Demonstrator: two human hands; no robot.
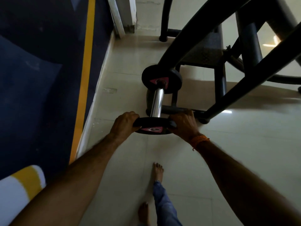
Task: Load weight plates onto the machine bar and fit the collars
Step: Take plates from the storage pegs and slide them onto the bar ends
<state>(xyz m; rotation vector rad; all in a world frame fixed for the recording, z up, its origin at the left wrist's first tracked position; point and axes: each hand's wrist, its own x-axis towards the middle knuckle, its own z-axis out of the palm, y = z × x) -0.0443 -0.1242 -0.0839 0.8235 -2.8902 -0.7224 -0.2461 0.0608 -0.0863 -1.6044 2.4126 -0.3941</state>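
The room has a pale shiny tile floor (228,144), and on the left stands a dark blue wall (40,79) with a yellow stripe (84,79) running down it. Next comes the left hand (124,123), with its fingers curled tight over the left rim of a round black weight plate with a pink label (153,121). The plate is held up at the near tip of the shiny silver machine bar (157,101). I cannot tell if the bar's tip is in the plate's hole yet. Far down the bar, close to the machine, sits another black plate with a pink label (149,75). The right hand (184,124), with an orange thread band (199,140) at the wrist, grips the right rim the same way. On the right is the black metal machine frame (203,46). The plate looks heavy and hard, and it will not bend. Its rim looks smooth, so it could slip and fall on the bare foot (157,171) below. Holding both sides of the rim is the best way, because it keeps the plate straight as it slides along the bar. No collars show here.
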